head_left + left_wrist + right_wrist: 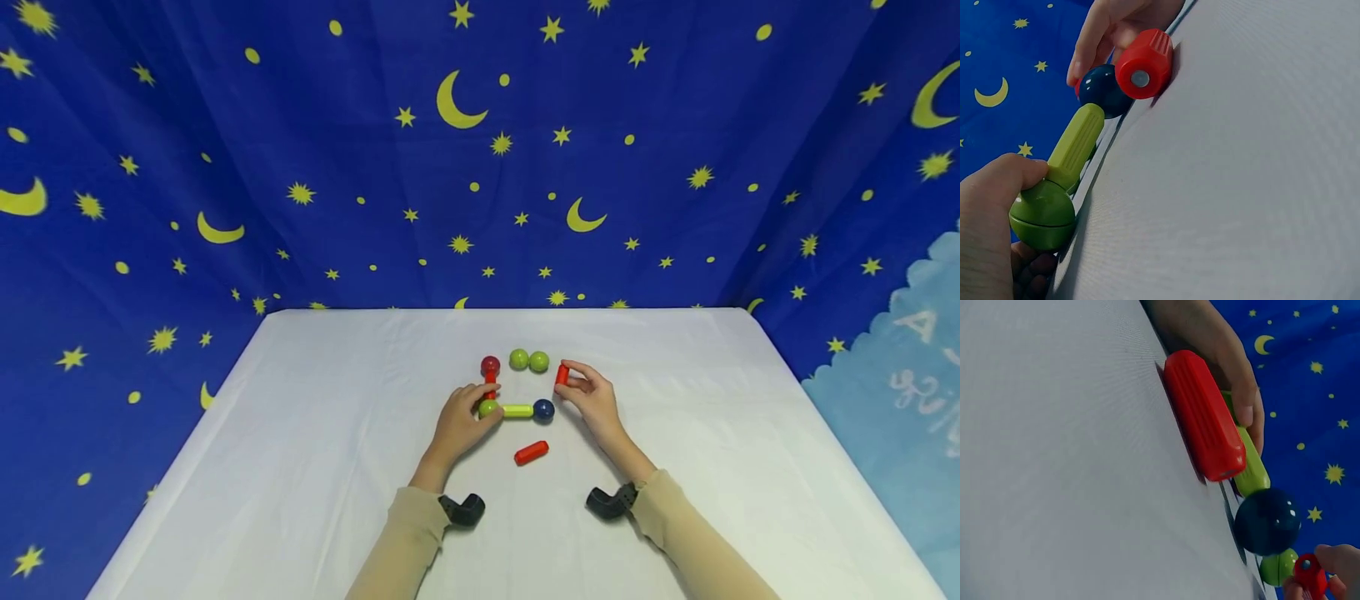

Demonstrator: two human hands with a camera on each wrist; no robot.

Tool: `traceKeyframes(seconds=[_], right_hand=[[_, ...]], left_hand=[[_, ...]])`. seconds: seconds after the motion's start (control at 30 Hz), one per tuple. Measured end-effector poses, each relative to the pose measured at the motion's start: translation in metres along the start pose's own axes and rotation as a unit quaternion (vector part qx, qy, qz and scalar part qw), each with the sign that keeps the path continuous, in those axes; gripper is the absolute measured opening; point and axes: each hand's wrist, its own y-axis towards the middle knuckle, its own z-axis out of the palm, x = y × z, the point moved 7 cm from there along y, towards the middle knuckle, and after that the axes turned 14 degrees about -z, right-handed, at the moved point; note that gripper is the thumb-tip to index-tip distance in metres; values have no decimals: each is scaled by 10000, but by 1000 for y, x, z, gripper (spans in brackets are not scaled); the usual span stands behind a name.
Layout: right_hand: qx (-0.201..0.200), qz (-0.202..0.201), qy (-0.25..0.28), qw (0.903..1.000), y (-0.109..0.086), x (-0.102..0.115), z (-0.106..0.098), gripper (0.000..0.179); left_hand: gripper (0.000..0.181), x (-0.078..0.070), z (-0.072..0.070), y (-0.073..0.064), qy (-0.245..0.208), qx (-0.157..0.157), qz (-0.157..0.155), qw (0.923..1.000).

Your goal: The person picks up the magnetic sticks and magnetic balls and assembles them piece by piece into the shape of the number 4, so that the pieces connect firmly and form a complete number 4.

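Note:
My left hand (pixel 457 422) holds a green ball (pixel 1042 215) at the corner of a joined piece, its thumb on the ball in the left wrist view. From that ball a yellow-green rod (pixel 517 411) runs right to a dark blue ball (pixel 543 410). A red rod (pixel 491 379) leads away from the same corner to a red ball (pixel 490 365). Beyond the blue ball, my right hand (pixel 597 406) pinches another red rod (pixel 1310 575) between thumb and fingers. That rod stands apart from the blue ball in the head view.
A loose red rod (pixel 532 452) lies on the white table (pixel 337 467) in front of the joined piece. Two green balls (pixel 528 361) sit side by side behind it. A blue cloth (pixel 375 167) with moons and stars hangs along the table's far edge.

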Motion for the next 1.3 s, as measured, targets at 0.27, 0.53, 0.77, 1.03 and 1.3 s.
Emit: traceKeyframes(seconds=[0.27, 0.53, 0.77, 1.03, 1.3], right_hand=[[87, -79, 82, 9999, 0, -7, 9, 49], [468, 221, 3, 9987, -1, -10, 16, 53], [723, 233, -405, 9963, -3, 12, 22, 47], [888, 257, -763, 9928, -4, 17, 26, 45], [1099, -125, -1626, 9805, -4, 26, 28, 37]], left_hand=[[40, -4, -1, -4, 43, 48, 117, 9999], [40, -3, -1, -4, 43, 34, 88, 9999], [40, -3, -1, -4, 38, 52, 112, 9999], [40, -3, -1, -4, 36, 77, 102, 9999], [40, -2, 2, -2, 45, 59, 141, 9999]])
